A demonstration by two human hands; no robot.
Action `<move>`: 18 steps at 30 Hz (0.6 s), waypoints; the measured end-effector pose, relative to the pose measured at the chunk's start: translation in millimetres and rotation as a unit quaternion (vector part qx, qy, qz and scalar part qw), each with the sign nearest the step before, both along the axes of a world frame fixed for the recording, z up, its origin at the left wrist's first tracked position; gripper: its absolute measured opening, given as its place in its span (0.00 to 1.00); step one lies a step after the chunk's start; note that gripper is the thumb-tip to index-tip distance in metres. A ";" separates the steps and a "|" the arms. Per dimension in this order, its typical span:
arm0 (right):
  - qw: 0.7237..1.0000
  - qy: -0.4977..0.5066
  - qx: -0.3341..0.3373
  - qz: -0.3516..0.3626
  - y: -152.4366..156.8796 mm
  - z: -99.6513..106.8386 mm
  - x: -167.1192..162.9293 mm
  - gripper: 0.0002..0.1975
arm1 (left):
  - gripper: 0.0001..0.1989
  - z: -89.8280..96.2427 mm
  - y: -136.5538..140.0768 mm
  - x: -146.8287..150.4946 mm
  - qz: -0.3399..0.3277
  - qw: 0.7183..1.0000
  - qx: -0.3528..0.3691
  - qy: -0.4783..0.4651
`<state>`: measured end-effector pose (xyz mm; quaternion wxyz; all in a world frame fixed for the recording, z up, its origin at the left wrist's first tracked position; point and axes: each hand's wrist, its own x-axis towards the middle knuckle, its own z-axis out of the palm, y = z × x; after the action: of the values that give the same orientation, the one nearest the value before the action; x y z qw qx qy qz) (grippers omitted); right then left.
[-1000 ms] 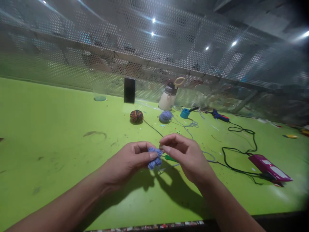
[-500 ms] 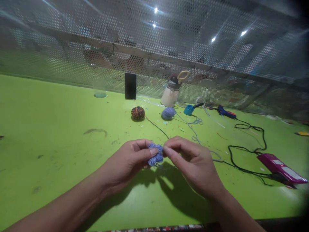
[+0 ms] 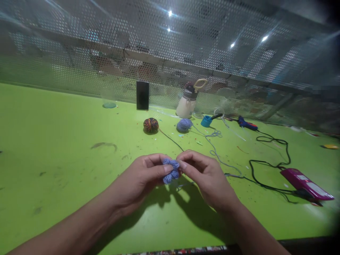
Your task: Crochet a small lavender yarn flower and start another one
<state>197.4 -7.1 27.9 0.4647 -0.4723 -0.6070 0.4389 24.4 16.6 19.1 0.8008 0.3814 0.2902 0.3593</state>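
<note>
A small blue-purple crocheted flower (image 3: 167,180) hangs just above the green table, pinched between the thumb and fingers of my left hand (image 3: 143,177). My right hand (image 3: 205,175) meets its right edge with thumb and forefinger pressed together; whether a strand or hook lies in that pinch is hidden. Beyond the hands sits a multicoloured ball of yarn (image 3: 151,125), its dark strand running down to my right fingers. A blue-purple ball of yarn (image 3: 184,125) rests to its right, and its loose yarn loops along the table behind my right hand. A short bit of pale yarn dangles below the flower.
A black phone-like slab (image 3: 142,95) and a white bottle (image 3: 186,106) stand along the perforated back panel. Rightward lie a blue tape-like roll (image 3: 206,121), a blue glue gun (image 3: 247,124) and a magenta power strip (image 3: 306,184) with black cord on the green table (image 3: 66,148).
The flower has turned slightly in my left fingers, and my right fingertips have shifted a little left along its edge. The whole view has moved slightly.
</note>
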 end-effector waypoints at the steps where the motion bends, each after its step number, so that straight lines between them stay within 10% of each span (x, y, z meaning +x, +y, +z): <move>1: 1.000 0.008 -0.003 -0.005 -0.3 -0.4 0.3 0.05 | 0.05 0.1 0.1 0.3 0.001 1.000 0.000 -0.002; 18: 0.975 0.202 -0.088 0.020 -4.3 -4.5 -14.3 0.10 | 0.04 -0.9 -4.5 1.3 0.016 0.999 0.035 0.025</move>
<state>183.1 -11.4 23.4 0.5250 -0.4005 -0.4693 0.5862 25.7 12.1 18.2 0.7734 0.4136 0.3033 0.3726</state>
